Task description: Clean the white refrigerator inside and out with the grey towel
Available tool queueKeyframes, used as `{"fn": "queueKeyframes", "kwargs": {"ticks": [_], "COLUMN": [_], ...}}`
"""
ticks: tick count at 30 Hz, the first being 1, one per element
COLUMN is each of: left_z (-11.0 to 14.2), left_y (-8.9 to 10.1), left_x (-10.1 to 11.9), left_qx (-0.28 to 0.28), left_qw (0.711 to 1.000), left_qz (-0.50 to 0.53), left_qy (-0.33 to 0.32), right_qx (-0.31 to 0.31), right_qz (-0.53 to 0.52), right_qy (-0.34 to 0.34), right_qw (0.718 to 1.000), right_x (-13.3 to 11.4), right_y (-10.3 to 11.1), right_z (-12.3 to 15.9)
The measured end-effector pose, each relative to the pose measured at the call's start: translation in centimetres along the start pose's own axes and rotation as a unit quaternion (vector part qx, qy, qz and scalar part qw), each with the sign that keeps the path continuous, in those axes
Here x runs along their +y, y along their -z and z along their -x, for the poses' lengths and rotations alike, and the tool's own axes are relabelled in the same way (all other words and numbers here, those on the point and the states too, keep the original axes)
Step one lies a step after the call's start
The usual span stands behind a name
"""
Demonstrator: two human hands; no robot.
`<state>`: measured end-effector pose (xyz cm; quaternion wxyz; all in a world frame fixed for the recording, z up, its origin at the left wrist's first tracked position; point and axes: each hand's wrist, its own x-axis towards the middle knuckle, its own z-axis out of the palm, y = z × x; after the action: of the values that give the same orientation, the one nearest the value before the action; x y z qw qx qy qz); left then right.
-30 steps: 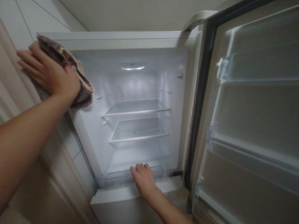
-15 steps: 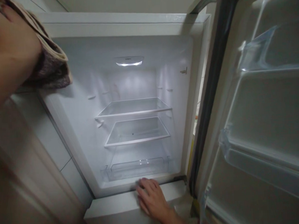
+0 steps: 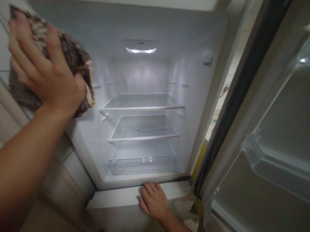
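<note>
My left hand presses a brown patterned cloth with a beige edge against the upper left side of the open fridge. Its fingers spread over the cloth and hold it, the thumb bent at the right. My right hand rests on the white top edge of the lower fridge front, thumb apart and fingers slightly bent, with nothing seen in it. Inside the lit fridge are an upper glass shelf, a lower glass shelf and a clear drawer.
The fridge door stands open on the right, with clear door bins and a dark gasket. A lamp glows at the fridge ceiling. Tiled wall runs along the left side.
My left hand has moved down and right with the cloth, now in fuller view. The view has come closer to the fridge. My right hand stays on the edge.
</note>
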<state>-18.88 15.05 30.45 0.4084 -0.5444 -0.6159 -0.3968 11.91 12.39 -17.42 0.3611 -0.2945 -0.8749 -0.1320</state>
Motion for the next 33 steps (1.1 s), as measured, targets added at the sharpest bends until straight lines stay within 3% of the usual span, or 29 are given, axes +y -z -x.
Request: {"fn": "queueKeyframes", "kwargs": {"ticks": [2, 5, 11, 14, 17, 19, 21, 23, 26, 29, 30, 33], "left_z": [4.3, 10.6, 24.1, 31.9, 38.1, 40.2, 39.9, 37.3, 30.7, 24.0, 22.3, 19.0], "left_y": [-0.4, -1.4, -4.6, -6.0, -6.1, -5.6, -4.9, -4.5, -5.6, -9.0, -10.5, -15.3], "left_x": [1.6, 2.9, 2.4, 1.8, 1.6, 1.7, 2.1, 3.3, 6.8, 10.7, 11.5, 12.5], "left_qx": [0.052, 0.05, -0.004, -0.087, -0.13, -0.126, -0.099, -0.079, -0.084, -0.091, -0.117, -0.317], "left_qw": [0.997, 0.996, 0.986, 0.971, 0.968, 0.97, 0.975, 0.975, 0.966, 0.974, 0.974, 0.94], "left_qz": [-0.036, -0.052, -0.061, -0.033, 0.019, 0.044, 0.075, 0.11, 0.146, 0.121, 0.086, 0.019], "left_qy": [0.032, 0.059, 0.157, 0.222, 0.216, 0.201, 0.185, 0.178, 0.194, 0.17, 0.174, 0.125], "right_qx": [-0.013, -0.036, -0.087, -0.115, -0.13, -0.129, -0.127, -0.13, -0.143, -0.15, -0.149, -0.142], "right_qz": [-0.001, -0.007, -0.017, -0.013, -0.011, -0.011, -0.011, -0.013, -0.018, -0.015, -0.013, -0.006], "right_qy": [-0.004, -0.01, -0.028, -0.042, -0.04, -0.023, -0.005, 0.006, 0.011, 0.012, 0.012, 0.011], "right_qw": [1.0, 0.999, 0.996, 0.992, 0.991, 0.991, 0.992, 0.991, 0.989, 0.989, 0.989, 0.99], "right_x": [0.0, 0.0, -0.1, -0.3, -0.3, -0.2, -0.1, 0.1, 0.2, 0.3, 0.3, 0.3], "right_y": [0.3, 0.5, 0.3, 0.4, 0.4, 0.4, 0.1, -0.2, -0.5, -0.5, -0.5, -0.7], "right_z": [0.0, 0.1, 0.0, -0.3, -0.5, -0.5, -0.5, -0.4, -0.4, -0.4, -0.4, -0.2]}}
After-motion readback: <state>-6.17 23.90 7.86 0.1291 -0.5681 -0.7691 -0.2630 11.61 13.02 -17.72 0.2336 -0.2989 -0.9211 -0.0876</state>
